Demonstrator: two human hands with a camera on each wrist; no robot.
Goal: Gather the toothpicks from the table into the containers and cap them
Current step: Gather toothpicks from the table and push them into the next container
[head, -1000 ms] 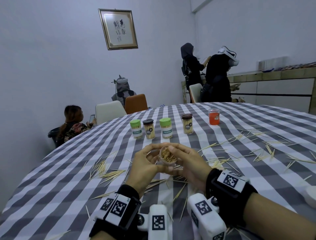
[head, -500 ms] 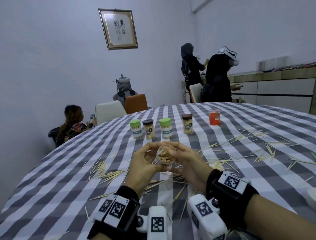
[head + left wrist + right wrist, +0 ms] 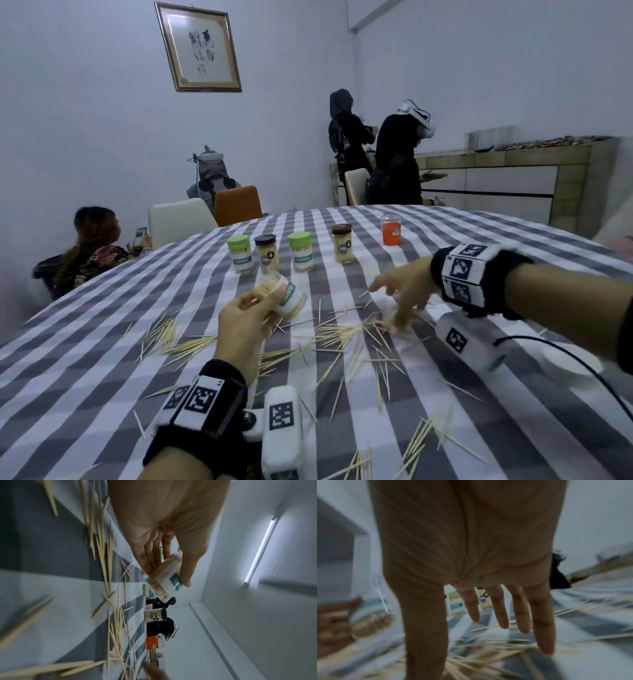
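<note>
Right hand [image 3: 402, 291] now off container [image 3: 284, 297]

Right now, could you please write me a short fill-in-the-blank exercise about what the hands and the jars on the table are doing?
1. The open jar of toothpicks is held in the ____ hand.
2. The right hand reaches with spread fingers toward loose ____ on the table.
3. In the row of capped jars, ____ have green caps.
4. The jar at the right end of the row is ____ in colour.

Missing words: left; toothpicks; two; orange
</note>
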